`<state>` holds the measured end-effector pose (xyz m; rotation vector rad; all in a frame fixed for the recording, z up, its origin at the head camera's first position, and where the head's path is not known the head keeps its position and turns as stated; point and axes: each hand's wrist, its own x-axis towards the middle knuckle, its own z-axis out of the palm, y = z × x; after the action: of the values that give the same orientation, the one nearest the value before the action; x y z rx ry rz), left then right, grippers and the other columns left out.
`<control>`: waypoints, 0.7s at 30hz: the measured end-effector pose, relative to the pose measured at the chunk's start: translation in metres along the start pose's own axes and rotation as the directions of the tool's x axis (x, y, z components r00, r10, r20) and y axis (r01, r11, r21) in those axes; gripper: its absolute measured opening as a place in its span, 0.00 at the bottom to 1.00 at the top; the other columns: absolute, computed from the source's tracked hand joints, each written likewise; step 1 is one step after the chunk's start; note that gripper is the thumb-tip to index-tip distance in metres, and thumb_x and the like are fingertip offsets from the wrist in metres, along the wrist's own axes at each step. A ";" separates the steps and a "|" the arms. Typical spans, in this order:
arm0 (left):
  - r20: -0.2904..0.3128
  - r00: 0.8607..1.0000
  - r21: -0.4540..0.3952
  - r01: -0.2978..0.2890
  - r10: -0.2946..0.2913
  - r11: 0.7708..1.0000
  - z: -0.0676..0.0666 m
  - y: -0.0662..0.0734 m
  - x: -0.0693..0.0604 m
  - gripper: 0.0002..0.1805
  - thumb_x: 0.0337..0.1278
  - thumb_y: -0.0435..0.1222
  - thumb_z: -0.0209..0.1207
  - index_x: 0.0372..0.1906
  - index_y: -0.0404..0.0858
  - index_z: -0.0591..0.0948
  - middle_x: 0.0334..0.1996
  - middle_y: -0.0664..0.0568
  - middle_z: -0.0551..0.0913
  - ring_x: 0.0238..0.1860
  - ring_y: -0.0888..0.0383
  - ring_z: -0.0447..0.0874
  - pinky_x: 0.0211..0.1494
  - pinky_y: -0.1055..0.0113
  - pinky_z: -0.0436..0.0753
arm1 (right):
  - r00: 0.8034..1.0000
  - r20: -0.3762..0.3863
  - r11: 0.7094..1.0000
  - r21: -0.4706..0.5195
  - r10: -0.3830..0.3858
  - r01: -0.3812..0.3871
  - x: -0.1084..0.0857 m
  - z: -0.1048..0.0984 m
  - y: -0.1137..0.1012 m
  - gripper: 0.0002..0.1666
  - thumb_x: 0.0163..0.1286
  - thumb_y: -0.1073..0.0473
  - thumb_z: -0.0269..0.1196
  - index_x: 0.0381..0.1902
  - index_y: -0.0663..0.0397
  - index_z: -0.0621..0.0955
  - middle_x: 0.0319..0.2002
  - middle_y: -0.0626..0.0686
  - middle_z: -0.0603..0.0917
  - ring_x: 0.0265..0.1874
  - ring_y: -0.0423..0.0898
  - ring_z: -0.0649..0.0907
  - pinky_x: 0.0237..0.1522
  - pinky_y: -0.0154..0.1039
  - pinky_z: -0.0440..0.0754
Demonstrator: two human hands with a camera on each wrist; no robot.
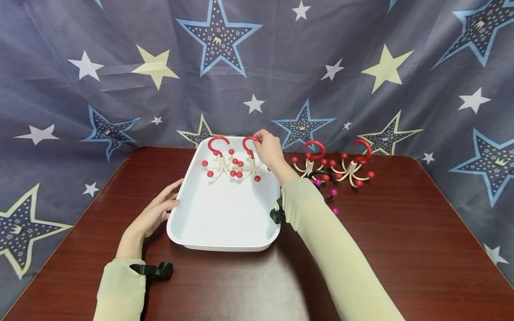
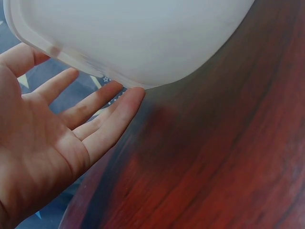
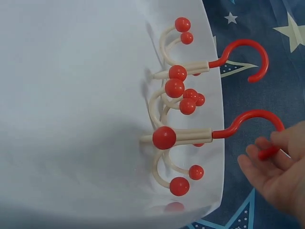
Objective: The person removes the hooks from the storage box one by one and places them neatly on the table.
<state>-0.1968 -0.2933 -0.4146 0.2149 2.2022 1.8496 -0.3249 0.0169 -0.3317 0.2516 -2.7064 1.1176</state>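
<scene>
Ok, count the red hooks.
4: one hook in the tray, another hook beside it in the right hand, a third hook and a fourth hook on the table, right of the tray. The right sleeve may hide more.

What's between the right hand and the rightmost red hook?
Another red hook, with a black hook nearer the camera, as the head view shows.

Tray (image 1: 229, 214) on worktop (image 1: 401, 249); two multi-armed hooks (image 1: 221, 164) side by side inside, far end; three more hooks (image 1: 351, 167) right of tray.
</scene>
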 end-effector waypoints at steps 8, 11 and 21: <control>0.004 1.000 0.004 -0.001 0.000 1.000 0.000 0.000 -0.001 0.33 0.68 0.37 0.46 0.74 0.49 0.48 0.58 0.48 0.66 0.46 0.67 0.80 0.44 0.65 0.81 | 1.000 0.013 0.998 0.057 0.002 -0.003 -0.004 -0.003 -0.004 0.10 0.67 0.62 0.57 0.46 0.55 0.78 0.42 0.54 0.85 0.41 0.48 0.82 0.47 0.42 0.77; 0.003 1.000 0.009 -0.001 0.001 1.000 0.001 0.000 -0.001 0.34 0.68 0.38 0.46 0.74 0.49 0.48 0.57 0.50 0.66 0.46 0.67 0.80 0.44 0.65 0.81 | 0.999 0.007 0.998 0.049 -0.036 0.036 -0.007 -0.006 -0.005 0.10 0.67 0.61 0.57 0.45 0.55 0.78 0.41 0.54 0.85 0.41 0.48 0.82 0.47 0.42 0.77; 0.010 1.000 -0.005 -0.017 0.017 1.000 0.000 -0.001 0.000 0.33 0.69 0.36 0.45 0.74 0.48 0.48 0.60 0.41 0.64 0.47 0.67 0.80 0.43 0.66 0.81 | 0.993 -0.057 0.989 0.104 -0.103 0.108 -0.016 -0.029 -0.009 0.09 0.68 0.61 0.57 0.44 0.53 0.79 0.40 0.52 0.87 0.36 0.46 0.83 0.40 0.40 0.77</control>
<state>-0.1967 -0.2937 -0.4152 0.2421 2.1958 1.8586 -0.3036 0.0326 -0.3094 0.3730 -2.5598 1.2219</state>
